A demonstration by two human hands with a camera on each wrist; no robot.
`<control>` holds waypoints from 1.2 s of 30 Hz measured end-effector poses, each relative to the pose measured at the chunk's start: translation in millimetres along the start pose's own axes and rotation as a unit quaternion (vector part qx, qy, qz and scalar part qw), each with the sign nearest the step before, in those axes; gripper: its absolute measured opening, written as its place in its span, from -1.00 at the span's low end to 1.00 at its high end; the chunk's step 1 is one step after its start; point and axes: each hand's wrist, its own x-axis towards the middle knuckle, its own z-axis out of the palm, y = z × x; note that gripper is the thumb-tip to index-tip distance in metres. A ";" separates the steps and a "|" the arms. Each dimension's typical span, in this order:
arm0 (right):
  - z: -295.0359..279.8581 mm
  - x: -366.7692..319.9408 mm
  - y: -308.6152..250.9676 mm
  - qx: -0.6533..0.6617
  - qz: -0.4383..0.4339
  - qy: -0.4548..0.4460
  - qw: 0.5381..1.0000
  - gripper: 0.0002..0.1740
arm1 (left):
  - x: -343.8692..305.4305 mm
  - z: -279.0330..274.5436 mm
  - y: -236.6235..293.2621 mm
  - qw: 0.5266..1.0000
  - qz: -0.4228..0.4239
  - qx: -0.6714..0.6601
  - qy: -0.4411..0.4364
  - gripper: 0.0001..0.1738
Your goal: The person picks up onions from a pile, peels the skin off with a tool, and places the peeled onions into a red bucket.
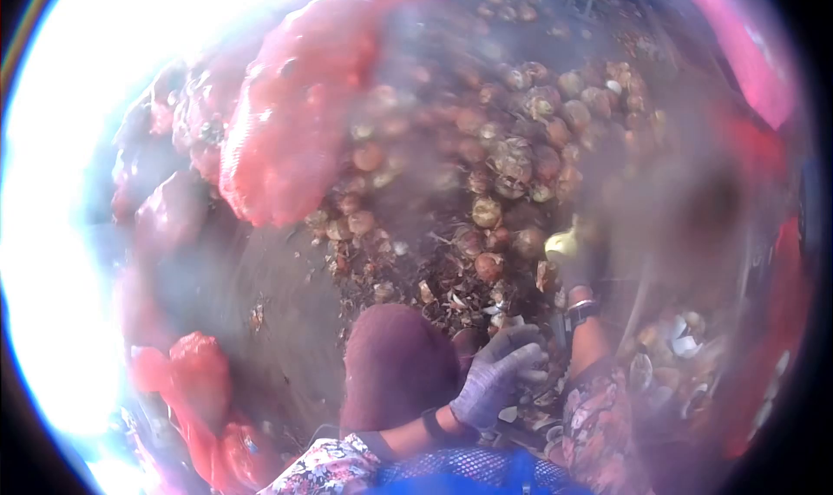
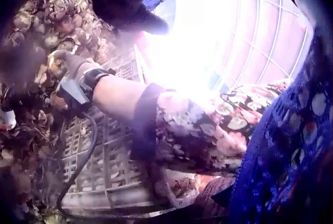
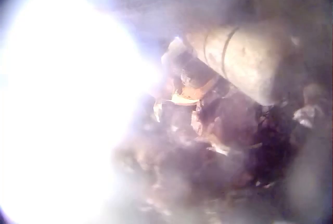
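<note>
In the head view my left hand (image 1: 499, 382), in a pale grey glove, hangs with its fingers loosely bent and spread, holding nothing visible. It shows dark in the left wrist view, thumb extended. My right hand (image 2: 70, 64) reaches down to the edge of the onion pile (image 1: 512, 161), its wrist wearing a camera (image 2: 75, 94). A bright yellowish rounded thing (image 1: 562, 245) shows at that hand. The right wrist view has a pale finger-like shape (image 3: 244, 65) beside an orange-brown skin (image 3: 190, 94). Blur hides the right fingertips, and I cannot tell whether they grip an onion.
A slatted plastic crate (image 2: 104, 167) stands under my right forearm. Full red mesh sacks (image 1: 295, 113) lie to the left, with a crumpled red one (image 1: 200, 373) nearer. My knee (image 1: 395, 365) is in front. Loose skins (image 1: 434, 295) cover the ground by the pile.
</note>
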 end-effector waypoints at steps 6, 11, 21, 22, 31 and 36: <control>-39.9 -46.6 -47.9 -0.041 -0.255 -0.038 0.965 -0.12 | -10.5 -0.9 -11.5 0.978 0.194 0.040 0.072 -0.21; -146.6 -177.6 -162.4 -0.139 -0.412 -0.073 0.897 -0.12 | -23.4 4.4 -17.9 0.953 0.293 0.074 0.003 -0.15; -255.9 -287.7 -200.8 0.025 -0.437 -0.101 0.894 -0.29 | -40.9 23.3 -45.5 0.938 0.113 0.010 -0.327 -0.30; -279.9 -300.8 -213.1 0.042 -0.248 -0.160 0.955 -0.31 | -27.4 24.3 -55.6 0.930 0.082 -0.103 -0.344 -0.30; -279.0 -331.3 -170.7 0.221 -0.098 -0.121 0.963 -0.45 | -57.2 63.3 -63.2 0.942 0.137 -0.007 -0.305 -0.13; -274.8 -315.9 -135.0 0.198 -0.154 -0.066 0.966 -0.59 | -53.8 59.5 -63.8 0.885 0.255 0.218 -0.325 -0.34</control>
